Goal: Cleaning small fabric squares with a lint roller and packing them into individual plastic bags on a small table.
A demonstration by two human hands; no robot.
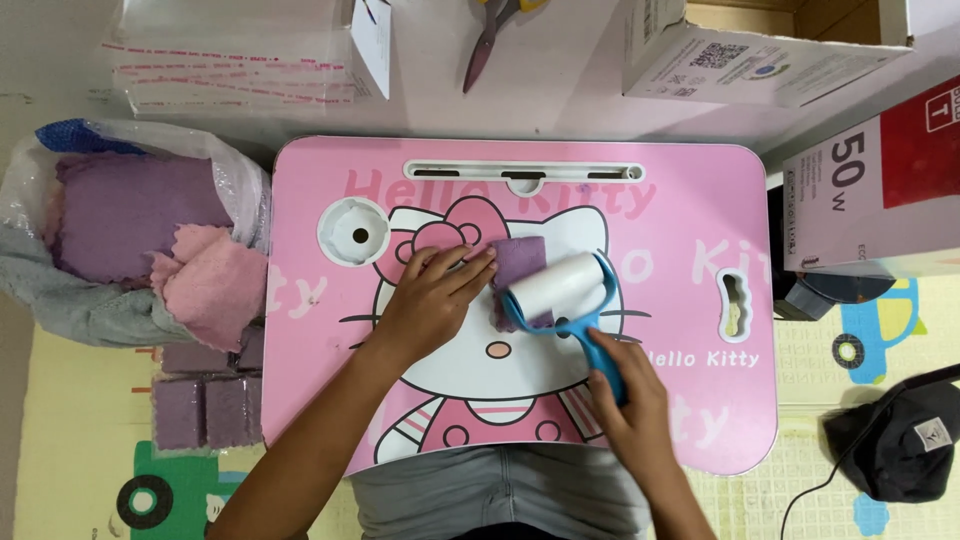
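My left hand (432, 295) lies flat, fingers spread, pinning the purple cloth (517, 262) to the pink surface (680, 260), while my right hand's (628, 392) grip is closed around the blue lint roller (562, 290) lying on the cloth.

My left hand (432, 296) lies flat, palm down, fingers stretched together toward the lint roller (562, 288) and ending just left of it, the forearm running back down and left. My right hand (622, 392) is curled tight around the roller's handle, below the drum, wrist angled down right
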